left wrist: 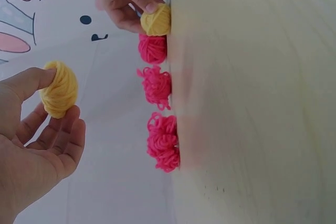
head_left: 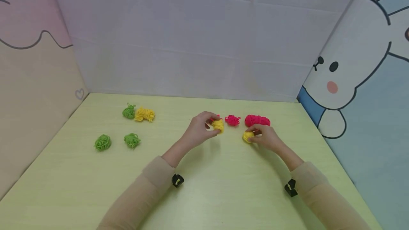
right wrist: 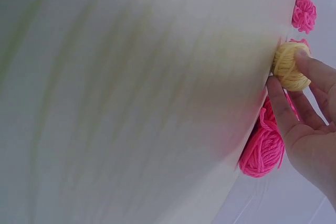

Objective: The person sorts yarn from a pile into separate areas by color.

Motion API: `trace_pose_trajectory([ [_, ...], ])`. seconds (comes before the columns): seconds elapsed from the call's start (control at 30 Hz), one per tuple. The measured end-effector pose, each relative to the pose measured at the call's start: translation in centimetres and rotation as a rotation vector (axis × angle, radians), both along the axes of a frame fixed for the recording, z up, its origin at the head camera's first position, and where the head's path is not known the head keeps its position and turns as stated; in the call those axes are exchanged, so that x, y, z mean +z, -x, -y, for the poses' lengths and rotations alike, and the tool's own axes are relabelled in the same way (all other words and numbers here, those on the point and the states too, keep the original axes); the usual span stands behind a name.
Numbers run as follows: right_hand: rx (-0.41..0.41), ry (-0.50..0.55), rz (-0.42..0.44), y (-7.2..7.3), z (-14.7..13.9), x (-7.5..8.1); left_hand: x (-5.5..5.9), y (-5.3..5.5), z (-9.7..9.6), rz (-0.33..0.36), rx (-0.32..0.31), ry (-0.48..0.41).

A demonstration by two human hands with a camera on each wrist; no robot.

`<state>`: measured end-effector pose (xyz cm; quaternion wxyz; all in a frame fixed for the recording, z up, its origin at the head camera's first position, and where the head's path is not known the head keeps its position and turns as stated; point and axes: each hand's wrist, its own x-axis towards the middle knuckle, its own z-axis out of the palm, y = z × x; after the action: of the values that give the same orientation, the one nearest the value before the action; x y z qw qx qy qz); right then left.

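Toward the far side, the left hand (head_left: 198, 129) pinches a raised yellow ball (head_left: 218, 126); the right hand (head_left: 265, 137) pinches a lower yellow ball (head_left: 247, 137), nearer than the red skein (head_left: 257, 120). Probably these 2 are being placed; next calls for lowering the left ball. Whether the right ball touches the table (head_left: 204, 194) is unclear; the left red bundle (left wrist: 163, 142) is mostly hidden in the head view.

From head view, can see only bits of the leftmost pink yarn bundle (left wrist: 164, 142) behind the left hand (head_left: 198, 129); cannot identify dark specks (left wrist: 218, 188), perhaps too small.
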<state>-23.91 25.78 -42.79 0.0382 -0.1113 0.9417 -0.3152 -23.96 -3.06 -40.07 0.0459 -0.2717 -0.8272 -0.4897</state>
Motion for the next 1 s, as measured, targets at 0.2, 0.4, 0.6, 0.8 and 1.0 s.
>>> trace_pose_trajectory([
  [0.2,0.006,0.006,-0.011,-0.1,-0.1,0.0,-1.0,0.5,-1.4,0.020,-0.040,0.038],
  [0.4,0.004,0.000,-0.004,-0.2,-0.1,0.0,-1.9,1.1,-2.7,0.075,-0.070,0.095],
  [0.6,0.007,0.000,-0.011,-0.2,0.0,-0.1,-2.7,1.7,-3.6,0.106,-0.110,0.187],
  [0.8,0.022,0.011,-0.025,-0.1,0.0,-0.2,-2.8,2.2,-4.4,0.119,-0.128,0.265],
  [1.0,0.033,0.017,-0.031,0.0,0.1,-0.1,-2.8,2.8,-5.1,0.149,-0.141,0.330],
])
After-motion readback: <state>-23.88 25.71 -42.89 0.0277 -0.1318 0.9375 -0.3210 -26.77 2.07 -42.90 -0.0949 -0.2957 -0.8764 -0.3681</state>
